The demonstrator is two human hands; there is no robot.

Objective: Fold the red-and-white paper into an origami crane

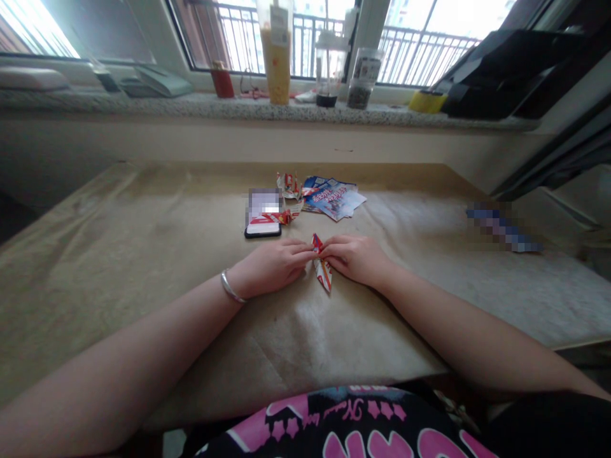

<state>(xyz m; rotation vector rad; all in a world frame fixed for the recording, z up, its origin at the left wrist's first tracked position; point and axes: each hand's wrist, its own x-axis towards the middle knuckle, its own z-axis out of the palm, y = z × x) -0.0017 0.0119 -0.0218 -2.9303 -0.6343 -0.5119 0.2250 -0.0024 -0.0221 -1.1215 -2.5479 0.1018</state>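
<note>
A small folded piece of red, white and blue printed paper point(323, 267) lies on the brown paper-covered table point(143, 242) in front of me. My left hand point(272, 264), with a silver bracelet at the wrist, pinches its left side with closed fingers. My right hand point(356, 256) pinches its right side, fingers pressed together. Both hands rest on the table and meet at the paper's top.
A phone point(263, 216) lies just beyond my hands, with small folded paper pieces point(289, 186) and printed leaflets point(333, 197) behind it. A blurred item point(503, 228) lies at the right. The windowsill point(191, 105) holds a tall orange drink point(276, 60), cups, a red object and a yellow roll.
</note>
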